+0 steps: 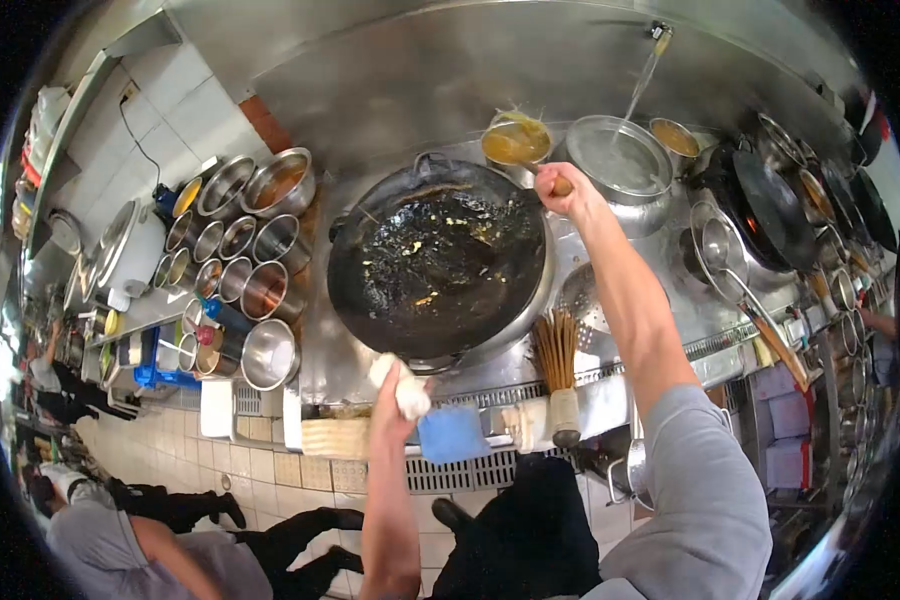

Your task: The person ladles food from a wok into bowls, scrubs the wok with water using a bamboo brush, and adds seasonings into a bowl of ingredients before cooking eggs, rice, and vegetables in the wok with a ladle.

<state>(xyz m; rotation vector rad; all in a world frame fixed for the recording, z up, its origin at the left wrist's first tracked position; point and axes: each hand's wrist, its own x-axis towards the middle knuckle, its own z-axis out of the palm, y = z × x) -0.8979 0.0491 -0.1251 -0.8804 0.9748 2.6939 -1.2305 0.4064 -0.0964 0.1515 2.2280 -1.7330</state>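
A large black wok (440, 280) sits on the steel range, with oily residue and scattered small food bits inside. My left hand (395, 410) is closed round a folded white cloth (411, 396) at the wok's near edge. Beyond the wok's far right rim, my right hand (567, 195) grips the wooden handle of a ladle (563, 186). The ladle's other end points toward a metal pot of yellow liquid (515, 143); its bowl is hard to make out. Beside that pot stands a larger pot under a round strainer (620, 158).
A bamboo wok brush (558, 360) and a blue cloth (452, 432) are at the range's front edge. Steel seasoning containers (268, 290) crowd the left side. A tap (650, 70) hangs at the back. Another person (160, 540) is at lower left. Ladles (730, 260) rest at right.
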